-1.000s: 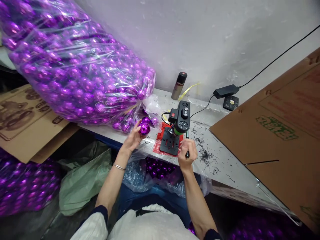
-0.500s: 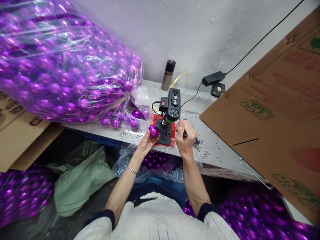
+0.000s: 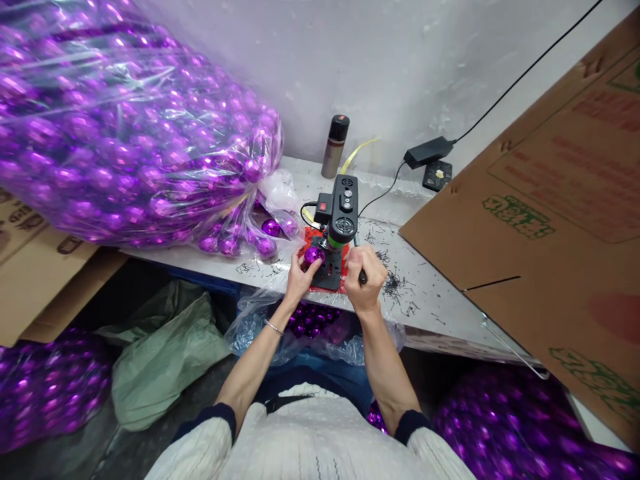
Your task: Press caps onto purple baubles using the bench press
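Between the thumb and fingers of my left hand [image 3: 301, 276] is a shiny purple ball ornament [image 3: 315, 256], held at the left of a small black drill press [image 3: 343, 210]. The ball sits close below the press head, over its black slotted base [image 3: 329, 272]; I cannot tell whether it touches the tool. My right hand [image 3: 366, 277] is wrapped round the press's lever handle [image 3: 363, 276], whose black end shows by the fingers. A red sheet [image 3: 313, 235] lies under the base.
A big clear bag of purple balls [image 3: 115, 147] fills the left. Behind the press stand a spray can [image 3: 335, 148] and a power adapter [image 3: 428, 152]. Black shavings [image 3: 393, 283] litter the table's right. A cardboard box [image 3: 540, 220] leans in at right; a green sack [image 3: 165, 360] lies below left.
My left hand has brought the ball right and slightly up, nearer the press head. My right hand has shifted a little left and down with the lever.
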Motion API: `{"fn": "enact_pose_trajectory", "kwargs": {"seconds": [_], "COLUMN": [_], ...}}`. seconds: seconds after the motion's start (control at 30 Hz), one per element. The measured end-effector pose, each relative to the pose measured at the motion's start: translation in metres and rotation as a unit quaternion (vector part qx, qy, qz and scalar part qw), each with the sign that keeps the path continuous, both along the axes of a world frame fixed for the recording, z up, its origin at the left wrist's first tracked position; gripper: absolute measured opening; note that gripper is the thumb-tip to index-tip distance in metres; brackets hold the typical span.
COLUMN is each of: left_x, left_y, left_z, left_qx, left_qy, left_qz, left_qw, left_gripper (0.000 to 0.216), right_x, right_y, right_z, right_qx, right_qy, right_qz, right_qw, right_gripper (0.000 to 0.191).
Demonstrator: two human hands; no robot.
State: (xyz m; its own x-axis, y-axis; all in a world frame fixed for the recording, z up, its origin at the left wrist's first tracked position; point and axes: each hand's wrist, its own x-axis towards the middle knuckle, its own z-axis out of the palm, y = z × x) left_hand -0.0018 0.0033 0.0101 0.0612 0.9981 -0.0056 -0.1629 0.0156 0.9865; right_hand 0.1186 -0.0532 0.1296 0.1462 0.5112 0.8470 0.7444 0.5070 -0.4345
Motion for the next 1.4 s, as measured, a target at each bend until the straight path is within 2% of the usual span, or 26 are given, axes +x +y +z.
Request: {"fn": "enact_pose_trajectory", "kwargs": {"seconds": [0.07, 0.13, 0.23, 0.43, 0.57, 0.77, 0.97, 1.1, 1.27, 1.4], "left_x": [0.003, 0.004, 0.005, 0.009, 0.01, 0.006, 0.005, 0.005, 0.003, 0.003], "left_y": [-0.001, -0.002, -0.004, -0.004, 0.0, 0.003, 0.003, 0.003, 0.002, 0.001], "left_z": [-0.003, -0.006, -0.009, -0.015, -0.021, -0.02, -0.017, -0.017, -0.016, -0.016], "left_qx": [0.041, 0.058, 0.085, 0.169, 0.178, 0.231, 0.208, 0.198, 0.202, 0.2], "left_qy": [0.116, 0.226, 0.306, 0.3, 0.276, 0.282, 0.237, 0.222, 0.241, 0.242], "left_qz": [0.012, 0.028, 0.029, -0.002, 0.001, -0.054, -0.078, -0.08, -0.08, -0.076], "left_qw": [0.992, 0.972, 0.948, 0.939, 0.944, 0.93, 0.946, 0.951, 0.946, 0.946], "left_gripper": [0.065, 0.059, 0.058, 0.059, 0.061, 0.057, 0.058, 0.058, 0.056, 0.056], "right_x": [0.0, 0.0, 0.001, 0.001, 0.001, 0.0, 0.0, -0.002, -0.005, -0.005], "right_y": [-0.001, -0.001, -0.002, -0.002, -0.002, -0.003, -0.004, -0.006, -0.005, -0.002], "right_z": [-0.002, -0.002, -0.002, -0.003, -0.005, -0.005, -0.008, -0.022, -0.046, -0.057], "right_qx": [-0.002, -0.003, -0.001, 0.002, 0.0, -0.005, -0.015, -0.012, 0.027, 0.043], "right_qy": [-0.005, -0.01, -0.012, -0.011, -0.012, -0.005, 0.008, 0.016, 0.003, 0.013], "right_qz": [0.001, 0.002, 0.004, 0.004, 0.001, -0.002, 0.005, 0.008, 0.01, 0.004], "right_qw": [1.0, 1.0, 1.0, 1.0, 1.0, 1.0, 1.0, 1.0, 1.0, 0.999], "right_gripper": [0.024, 0.023, 0.023, 0.022, 0.023, 0.025, 0.023, 0.023, 0.021, 0.02]}}
